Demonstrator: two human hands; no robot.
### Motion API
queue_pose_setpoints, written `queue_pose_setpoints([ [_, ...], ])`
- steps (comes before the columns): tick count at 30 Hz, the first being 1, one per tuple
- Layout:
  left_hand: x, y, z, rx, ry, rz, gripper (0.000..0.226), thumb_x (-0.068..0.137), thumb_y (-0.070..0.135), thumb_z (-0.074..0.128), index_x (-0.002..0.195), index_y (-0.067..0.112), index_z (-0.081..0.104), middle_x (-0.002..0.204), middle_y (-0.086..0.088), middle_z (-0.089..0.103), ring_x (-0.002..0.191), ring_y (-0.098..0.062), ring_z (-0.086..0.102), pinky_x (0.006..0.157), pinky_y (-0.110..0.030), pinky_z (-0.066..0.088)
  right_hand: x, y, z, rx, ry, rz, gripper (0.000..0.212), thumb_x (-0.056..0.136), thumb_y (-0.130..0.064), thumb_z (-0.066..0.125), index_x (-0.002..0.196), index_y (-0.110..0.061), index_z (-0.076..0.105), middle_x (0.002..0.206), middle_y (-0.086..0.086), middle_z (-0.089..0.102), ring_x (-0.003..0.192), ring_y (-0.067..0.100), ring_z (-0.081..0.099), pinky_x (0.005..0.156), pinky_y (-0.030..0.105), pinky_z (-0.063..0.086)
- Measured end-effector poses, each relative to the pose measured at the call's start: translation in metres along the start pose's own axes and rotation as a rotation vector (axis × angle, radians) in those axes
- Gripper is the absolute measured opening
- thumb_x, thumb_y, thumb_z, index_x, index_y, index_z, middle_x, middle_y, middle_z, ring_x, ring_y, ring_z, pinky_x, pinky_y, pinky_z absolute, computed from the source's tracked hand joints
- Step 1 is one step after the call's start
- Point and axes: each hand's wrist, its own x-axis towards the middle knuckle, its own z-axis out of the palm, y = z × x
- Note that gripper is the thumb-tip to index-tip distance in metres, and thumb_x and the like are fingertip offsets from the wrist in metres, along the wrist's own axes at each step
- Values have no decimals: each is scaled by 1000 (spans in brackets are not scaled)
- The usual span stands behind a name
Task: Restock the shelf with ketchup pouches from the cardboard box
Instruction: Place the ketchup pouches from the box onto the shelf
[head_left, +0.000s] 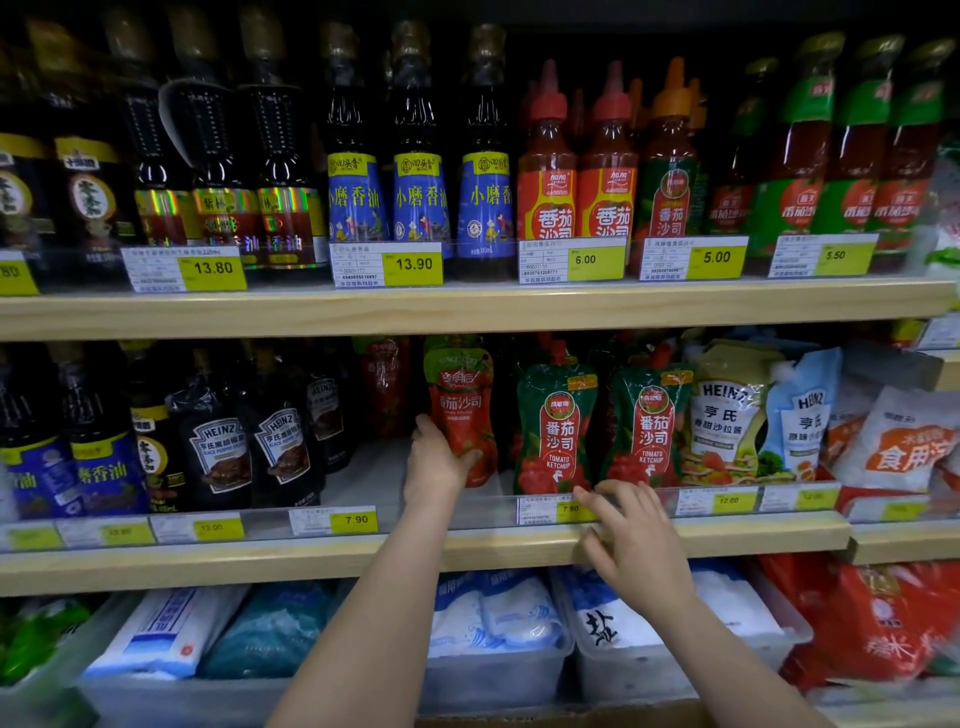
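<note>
Both bare forearms reach up and forward into the middle wooden shelf (415, 564). The left hand (434, 465) is wrapped around the lower part of a red ketchup pouch with a green top (460, 402), thumb on the front near the bottom, fingers behind it, holding it upright on the shelf just left of two green-and-red tomato ketchup pouches (556, 431). There's a gap of bare white shelf floor to its left, then the dark Heinz sauce pouches (221, 457).

The right hand (631, 540) sits lower, fingers spread and loosely bent, not gripping anything. Its fingertips (589, 496) touch the clear plastic price rail (649, 501) in front of the green pouches, right by the yellow 7.90 price tag (570, 510).
</note>
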Motion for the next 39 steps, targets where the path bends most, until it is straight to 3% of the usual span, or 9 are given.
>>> queue_pose_setpoints([
  [3,-17,2,-7,114,92,78,88,74,48,70,137,4,26,131,-17,44,119,-34,46,91,-44,45,1,1,-7,-6,-70,0,40,74,-24,61,114,-23,59,100,-2,59,96,13,40,89,40,49],
  [8,-71,-34,-17,475,180,542,65,87,55,39,135,12,39,133,-9,49,119,-27,48,97,-43,41,1,3,-16,21,-200,-1,49,78,-25,59,126,-23,52,112,0,55,103,19,47,98,40,43],
  [13,-90,-83,-32,806,151,721,65,86,57,31,141,21,34,137,-8,50,128,-26,45,108,-54,18,-1,0,-18,42,-234,1,53,79,-25,60,130,-20,48,119,5,51,110,22,42,102,47,38],
  [17,-88,-94,-35,841,154,723,66,90,56,25,147,24,17,148,-9,35,137,-25,25,109,-55,15,-14,-14,-21,137,-200,-2,54,80,-22,63,131,-15,47,133,13,46,124,29,41,105,44,37],
  [20,-93,-105,-23,827,188,702,67,92,54,28,148,19,16,153,-12,23,141,-27,14,112,-55,13,-60,-35,-16,240,-172,-9,45,81,-25,59,125,-14,51,125,10,51,115,23,46,95,35,42],
  [25,-100,-130,-4,812,283,772,65,93,48,33,146,14,20,152,-12,13,141,-27,14,114,-52,7,-159,-60,26,400,-613,193,33,83,-43,49,107,-22,59,102,-5,57,91,10,58,79,28,50],
  [30,-93,-140,5,750,366,847,67,91,47,39,144,13,17,149,-11,17,138,-27,17,113,-49,0,-205,-61,77,452,-937,489,21,86,-30,61,99,-14,64,98,-2,64,86,10,60,67,13,42],
  [36,-82,-150,16,741,476,907,63,88,49,40,138,12,27,141,-7,24,130,-24,24,112,-44,-1,-239,-55,118,430,-1018,778,42,85,-26,63,121,-5,56,124,12,59,113,23,57,92,25,41],
  [39,-77,-153,19,735,520,941,61,88,50,40,135,12,31,139,-5,28,127,-23,28,110,-45,4,-247,-58,131,436,-1090,799,40,88,-28,60,123,-10,55,125,7,60,112,20,58,89,24,43],
])
